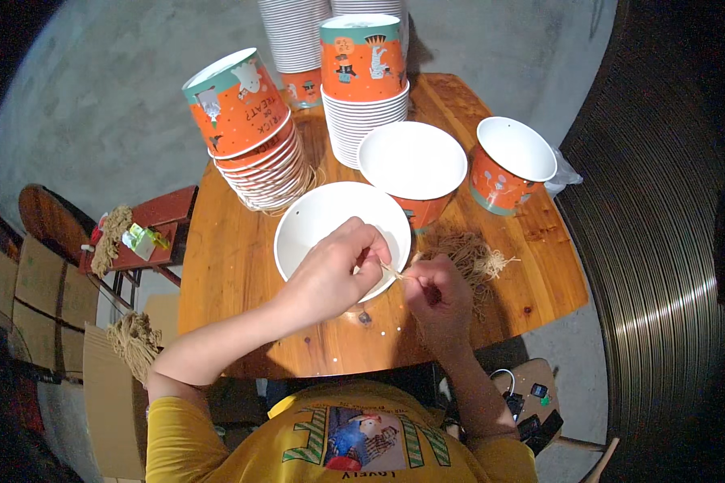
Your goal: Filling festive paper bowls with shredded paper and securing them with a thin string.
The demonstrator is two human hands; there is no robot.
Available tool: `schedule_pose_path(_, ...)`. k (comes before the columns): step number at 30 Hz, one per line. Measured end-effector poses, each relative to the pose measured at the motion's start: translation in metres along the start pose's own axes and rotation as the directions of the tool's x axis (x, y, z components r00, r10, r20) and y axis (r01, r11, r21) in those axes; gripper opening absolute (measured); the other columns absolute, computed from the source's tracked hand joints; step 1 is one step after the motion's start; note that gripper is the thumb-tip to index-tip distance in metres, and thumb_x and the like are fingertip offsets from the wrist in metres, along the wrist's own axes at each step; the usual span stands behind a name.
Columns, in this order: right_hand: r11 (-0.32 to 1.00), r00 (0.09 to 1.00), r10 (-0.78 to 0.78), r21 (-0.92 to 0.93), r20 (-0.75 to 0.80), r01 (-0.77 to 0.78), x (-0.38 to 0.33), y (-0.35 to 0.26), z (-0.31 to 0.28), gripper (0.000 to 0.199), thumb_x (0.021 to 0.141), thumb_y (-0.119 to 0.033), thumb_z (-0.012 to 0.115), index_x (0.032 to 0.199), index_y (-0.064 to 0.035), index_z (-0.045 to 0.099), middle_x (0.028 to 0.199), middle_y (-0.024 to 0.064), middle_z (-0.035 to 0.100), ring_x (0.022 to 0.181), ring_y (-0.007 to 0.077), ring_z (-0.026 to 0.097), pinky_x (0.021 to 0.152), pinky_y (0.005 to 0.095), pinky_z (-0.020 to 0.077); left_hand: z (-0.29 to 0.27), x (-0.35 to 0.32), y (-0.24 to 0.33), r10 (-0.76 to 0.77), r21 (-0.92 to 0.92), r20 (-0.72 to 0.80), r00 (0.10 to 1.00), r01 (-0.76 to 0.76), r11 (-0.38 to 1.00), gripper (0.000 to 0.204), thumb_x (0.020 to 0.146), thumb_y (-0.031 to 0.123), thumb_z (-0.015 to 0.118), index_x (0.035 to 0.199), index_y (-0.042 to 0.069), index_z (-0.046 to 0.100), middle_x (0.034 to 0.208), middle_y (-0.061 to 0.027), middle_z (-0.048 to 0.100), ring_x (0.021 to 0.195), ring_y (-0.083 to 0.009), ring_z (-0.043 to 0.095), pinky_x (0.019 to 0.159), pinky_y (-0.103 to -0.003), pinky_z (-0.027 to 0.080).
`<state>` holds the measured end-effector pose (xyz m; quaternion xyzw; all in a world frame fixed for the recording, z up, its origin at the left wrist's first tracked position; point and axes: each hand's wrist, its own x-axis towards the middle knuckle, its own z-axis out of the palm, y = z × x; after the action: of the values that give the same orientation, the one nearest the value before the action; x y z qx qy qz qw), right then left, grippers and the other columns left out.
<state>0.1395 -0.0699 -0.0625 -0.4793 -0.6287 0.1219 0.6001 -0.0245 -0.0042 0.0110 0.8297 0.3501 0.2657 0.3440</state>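
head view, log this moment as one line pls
left hand: pinching twine at white bucket rim | right hand: pinching same twine | twine pile: beside right hand | table: bucket stacks behind

Paper buckets and twine spread over a round wooden table [234, 266].

A white-lined orange paper bucket [322, 217] stands at the table's middle, just before the person. The left hand [330, 274] rests over its near rim; the right hand [439, 298] is just right of it, and a thin strand of straw-coloured twine [395, 274] runs between them. A loose heap of brown twine [467, 258] lies right of the bucket, behind the right hand. Two more open orange buckets [415, 161] [511, 161] stand behind and to the right. Tilted stacks of nested orange buckets [258, 137] [364, 88] rise at the far left and far middle. A small red wooden stool [165, 213] stands left of the table.
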Motion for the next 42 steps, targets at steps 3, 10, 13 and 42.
schedule_pose_path(3, 0.996, 0.997, 0.081, 0.026, 0.015, -0.081, -0.003, -0.002, -0.002, 0.011, 0.081, -0.007, 0.065, 0.086, -0.0078, 0.056, 0.073, 0.0026, 0.053, 0.057, 0.0117, 0.048, 0.051, 0.025, 0.0409, -0.003, 0.0, 0.0, -0.03, -0.022, 0.034, 0.999, 0.031, 0.999, 0.008, 0.08, 0.003, 0.053, 0.087, 0.001, 0.056, 0.084, -0.0056, 0.051, 0.074, -0.0135, 0.052, 0.068, -0.027, 0.044)
schedule_pose_path(10, 0.983, 0.985, 0.172, 0.066, -0.001, -0.172, -0.005, -0.004, -0.004, 0.009, 0.082, -0.008, 0.064, 0.086, -0.0071, 0.055, 0.074, 0.0027, 0.053, 0.061, 0.01, 0.051, 0.057, 0.0249, 0.0442, -0.002, 0.0, 0.0, -0.026, -0.065, 0.068, 0.997, 0.03, 0.997, 0.008, 0.08, 0.004, 0.053, 0.087, 0.0, 0.054, 0.082, -0.0106, 0.05, 0.072, -0.0217, 0.053, 0.068, -0.032, 0.044)
schedule_pose_path(13, 0.974, 0.975, 0.22, 0.056, 0.002, -0.22, -0.004, -0.01, -0.007, 0.009, 0.083, -0.009, 0.062, 0.09, -0.007, 0.056, 0.075, 0.0033, 0.054, 0.062, 0.0113, 0.052, 0.059, 0.0262, 0.0456, -0.001, -0.001, 0.001, -0.039, -0.089, 0.087, 0.995, 0.047, 0.995, 0.008, 0.081, 0.005, 0.053, 0.087, -0.001, 0.053, 0.082, -0.0112, 0.05, 0.073, -0.0224, 0.054, 0.069, -0.033, 0.045)
schedule_pose_path(42, 0.97, 0.922, 0.096, -0.244, 0.374, -0.002, 0.043, -0.046, -0.053, 0.007, 0.081, -0.004, 0.063, 0.087, -0.0031, 0.06, 0.075, 0.0094, 0.056, 0.066, 0.021, 0.058, 0.06, 0.0316, 0.0462, -0.022, -0.045, 0.002, 0.163, 0.372, 0.177, 0.971, -0.22, 0.902, 0.02, 0.082, 0.021, 0.065, 0.093, 0.008, 0.055, 0.079, -0.0081, 0.057, 0.078, -0.0282, 0.058, 0.072, -0.039, 0.045)
